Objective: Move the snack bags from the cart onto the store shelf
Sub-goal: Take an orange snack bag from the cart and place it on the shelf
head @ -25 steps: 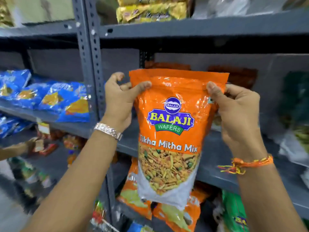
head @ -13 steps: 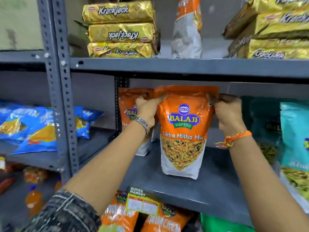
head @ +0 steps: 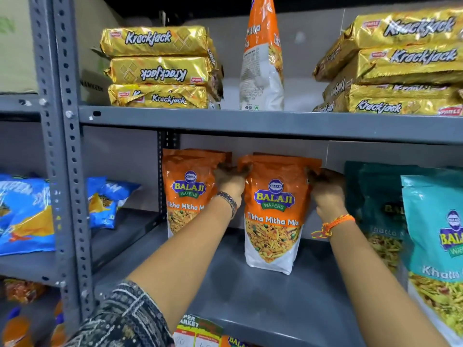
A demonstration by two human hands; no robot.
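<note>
Both hands pinch the top corners of an orange snack bag (head: 274, 214), left hand (head: 229, 180) and right hand (head: 327, 189), standing it upright on the grey shelf (head: 250, 296), right of a matching bag (head: 186, 194), apparently so its label faces outward.

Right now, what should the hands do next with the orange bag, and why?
Probably let go. The orange bag already stands upright with its white bottom on the grey shelf, beside another orange bag. The left hand and right hand only pinch its top corners, so opening the fingers gently and drawing back should leave it standing, if it does not tip.
</note>
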